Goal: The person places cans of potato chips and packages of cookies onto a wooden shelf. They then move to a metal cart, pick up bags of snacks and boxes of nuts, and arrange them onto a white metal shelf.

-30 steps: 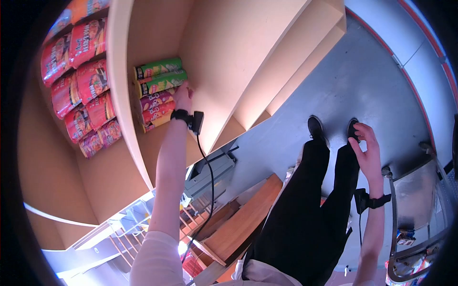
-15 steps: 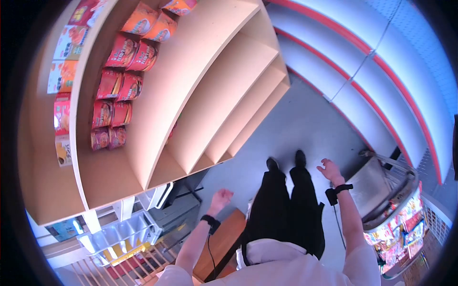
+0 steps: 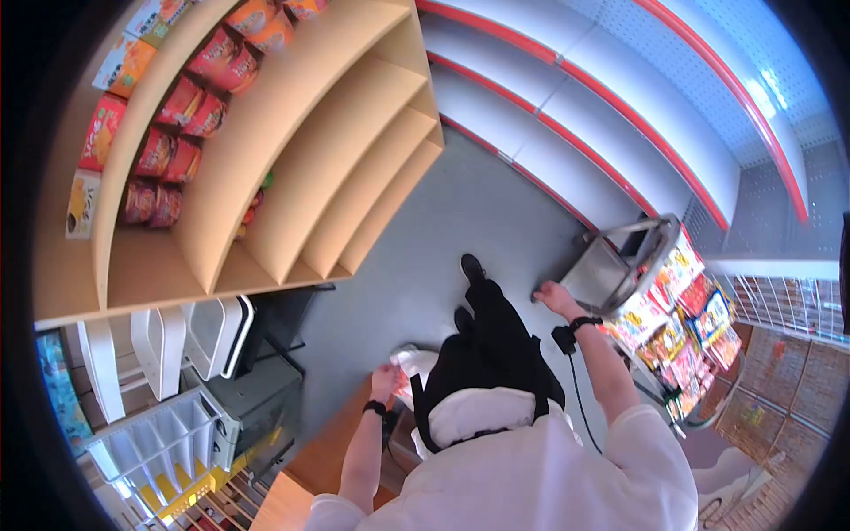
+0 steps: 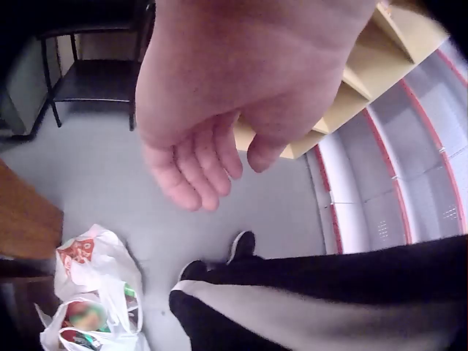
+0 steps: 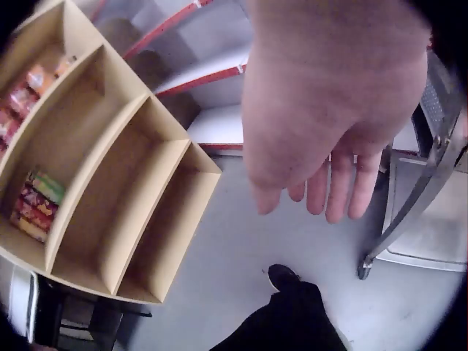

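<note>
White plastic bag, cut off at the left wrist view's lower edge, has red print and blurred contents; it sits on the floor below the left hand; both hands hang apart, fingers loosely bent; near the right hand stands one metal trolley; two shoes show.

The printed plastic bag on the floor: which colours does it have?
The plastic bag is white with a reddish-orange print, best seen in the left wrist view.
</note>
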`<control>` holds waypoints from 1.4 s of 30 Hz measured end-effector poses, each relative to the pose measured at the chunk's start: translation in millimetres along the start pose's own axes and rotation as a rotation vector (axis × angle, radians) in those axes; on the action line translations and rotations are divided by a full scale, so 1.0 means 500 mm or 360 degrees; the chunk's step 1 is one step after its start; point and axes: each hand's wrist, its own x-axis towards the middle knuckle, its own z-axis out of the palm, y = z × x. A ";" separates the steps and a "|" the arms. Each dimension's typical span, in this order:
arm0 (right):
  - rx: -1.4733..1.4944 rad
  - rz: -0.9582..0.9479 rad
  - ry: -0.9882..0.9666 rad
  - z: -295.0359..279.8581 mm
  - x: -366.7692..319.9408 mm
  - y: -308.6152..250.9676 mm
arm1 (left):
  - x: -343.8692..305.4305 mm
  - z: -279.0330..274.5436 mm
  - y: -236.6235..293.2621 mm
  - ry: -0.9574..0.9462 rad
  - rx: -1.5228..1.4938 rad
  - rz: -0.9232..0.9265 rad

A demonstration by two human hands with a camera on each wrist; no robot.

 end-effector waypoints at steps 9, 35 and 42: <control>-0.0084 -0.0236 -0.0098 0.013 -0.128 -0.028 | -0.063 0.057 -0.165 -0.0005 0.0116 0.0185; -0.0151 -0.0446 -0.0475 0.021 -0.431 0.550 | -0.538 0.665 -0.708 0.0148 0.0129 -0.0094; -0.0112 -0.0381 -0.0374 0.085 -0.469 0.670 | -0.525 0.665 -0.847 0.0138 0.0124 -0.0190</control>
